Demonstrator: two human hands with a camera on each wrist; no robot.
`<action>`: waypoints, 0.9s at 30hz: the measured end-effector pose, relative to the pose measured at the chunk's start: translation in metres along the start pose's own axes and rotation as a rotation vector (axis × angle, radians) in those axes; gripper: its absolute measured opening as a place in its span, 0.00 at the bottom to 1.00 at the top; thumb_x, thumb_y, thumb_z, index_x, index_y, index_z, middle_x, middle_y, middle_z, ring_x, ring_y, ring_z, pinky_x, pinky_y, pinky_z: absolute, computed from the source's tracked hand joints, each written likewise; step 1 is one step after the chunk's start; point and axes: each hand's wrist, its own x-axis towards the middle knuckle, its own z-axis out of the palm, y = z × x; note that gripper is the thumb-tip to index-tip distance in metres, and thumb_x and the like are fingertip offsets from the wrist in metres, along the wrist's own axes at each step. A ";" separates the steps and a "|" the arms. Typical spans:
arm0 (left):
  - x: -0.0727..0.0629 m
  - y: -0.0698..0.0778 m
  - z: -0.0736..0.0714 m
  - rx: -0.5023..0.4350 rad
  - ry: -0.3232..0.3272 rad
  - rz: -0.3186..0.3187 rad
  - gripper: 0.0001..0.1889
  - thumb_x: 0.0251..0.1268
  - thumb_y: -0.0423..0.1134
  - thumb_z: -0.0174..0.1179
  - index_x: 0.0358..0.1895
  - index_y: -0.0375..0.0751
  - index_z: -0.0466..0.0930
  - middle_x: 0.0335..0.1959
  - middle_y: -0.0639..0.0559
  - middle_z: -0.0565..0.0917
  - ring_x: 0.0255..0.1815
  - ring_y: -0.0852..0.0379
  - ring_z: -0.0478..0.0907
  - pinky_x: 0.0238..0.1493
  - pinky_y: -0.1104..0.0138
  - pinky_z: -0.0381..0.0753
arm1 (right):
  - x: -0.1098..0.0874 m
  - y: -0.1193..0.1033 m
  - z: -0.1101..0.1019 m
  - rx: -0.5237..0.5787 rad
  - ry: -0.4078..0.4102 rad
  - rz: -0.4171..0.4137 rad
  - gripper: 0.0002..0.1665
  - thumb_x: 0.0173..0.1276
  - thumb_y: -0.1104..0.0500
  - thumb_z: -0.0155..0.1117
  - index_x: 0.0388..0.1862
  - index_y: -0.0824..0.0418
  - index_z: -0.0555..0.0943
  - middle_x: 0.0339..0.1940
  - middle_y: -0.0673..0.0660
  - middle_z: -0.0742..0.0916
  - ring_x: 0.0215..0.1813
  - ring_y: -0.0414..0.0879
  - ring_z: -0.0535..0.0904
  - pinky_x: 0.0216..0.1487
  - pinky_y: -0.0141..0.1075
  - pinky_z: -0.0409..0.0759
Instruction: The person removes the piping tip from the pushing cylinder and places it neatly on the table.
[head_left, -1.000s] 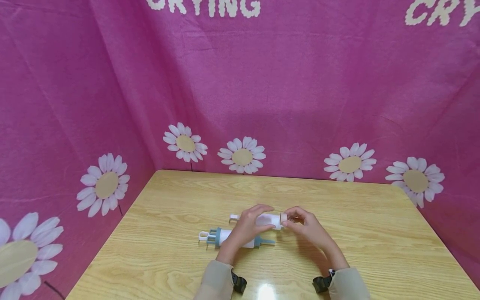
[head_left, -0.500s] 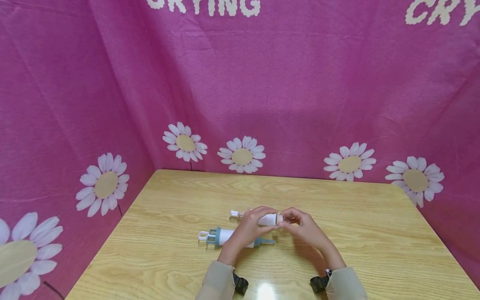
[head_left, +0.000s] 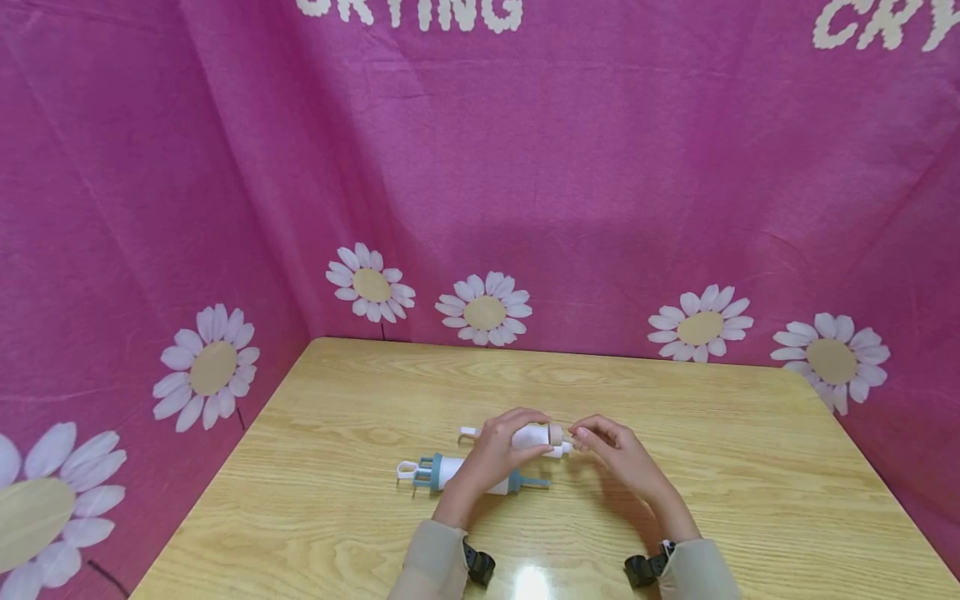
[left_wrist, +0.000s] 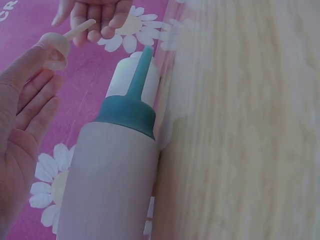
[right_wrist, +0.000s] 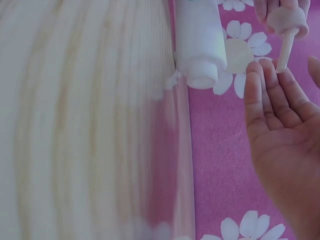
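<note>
My left hand (head_left: 495,454) pinches a beige nozzle cap (left_wrist: 56,47) between thumb and fingers. The cap's thin spout points toward my right hand (head_left: 621,457). In the right wrist view, the spout tip lies at my right fingertips, whose thumb stands apart; whether they touch, I cannot tell. Behind the left fingers, a white-barrelled syringe-like dispenser (head_left: 529,436) lies on the table, its uncapped white neck toward the right and its handle (head_left: 468,432) toward the left. Nearer me lies a second dispenser (head_left: 452,472) with a white barrel, teal ends and a white ring handle, partly hidden by my left hand.
The wooden table (head_left: 360,400) spreads around both hands. A magenta cloth (head_left: 570,167) with daisies and letters hangs behind it and along the sides. Light glares off the table's near part (head_left: 531,579).
My right fingers have drawn slightly right, away from the cap's wide body. The cap has shifted a little left with my left fingers. Both dispensers still lie in place.
</note>
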 end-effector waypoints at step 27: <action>-0.001 0.003 -0.002 -0.021 0.000 0.050 0.17 0.53 0.42 0.73 0.47 0.44 0.86 0.46 0.52 0.88 0.50 0.58 0.85 0.54 0.71 0.82 | 0.000 0.005 -0.003 0.070 -0.158 0.008 0.22 0.79 0.52 0.49 0.42 0.73 0.76 0.35 0.62 0.82 0.41 0.48 0.80 0.48 0.38 0.80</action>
